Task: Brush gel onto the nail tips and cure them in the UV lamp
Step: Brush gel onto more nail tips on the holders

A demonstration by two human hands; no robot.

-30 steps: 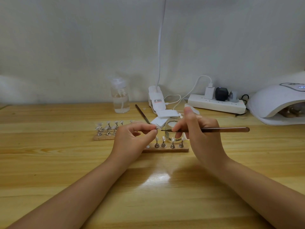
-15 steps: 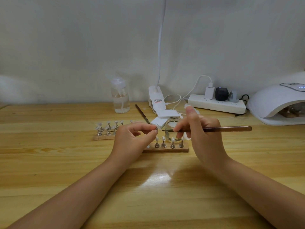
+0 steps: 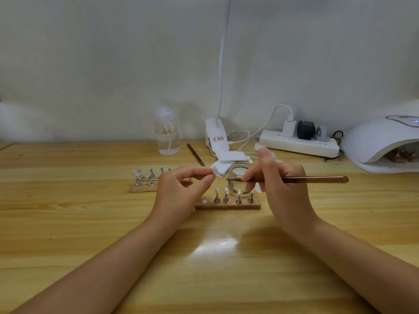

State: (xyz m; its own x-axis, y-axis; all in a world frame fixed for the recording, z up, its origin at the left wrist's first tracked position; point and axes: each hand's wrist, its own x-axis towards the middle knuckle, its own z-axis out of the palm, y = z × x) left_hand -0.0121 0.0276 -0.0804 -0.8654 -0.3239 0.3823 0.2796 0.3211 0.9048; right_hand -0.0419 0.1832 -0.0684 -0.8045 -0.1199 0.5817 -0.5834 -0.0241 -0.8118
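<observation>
The left hand [image 3: 181,191] pinches something small, too tiny to identify, between thumb and forefinger. The right hand [image 3: 281,186] grips a brown brush [image 3: 313,179] level, its tip over a glass jar [image 3: 239,181]. Nail tips [image 3: 226,191] stand on a wooden holder [image 3: 226,205] below. The UV lamp [image 3: 383,146] sits far right; the clip lamp [image 3: 216,138] label is unreadable.

Light wood-grain table [image 3: 68,223], brown brush [image 3: 317,179], white UV lamp [image 3: 374,141], white power strip [image 3: 297,145]
</observation>
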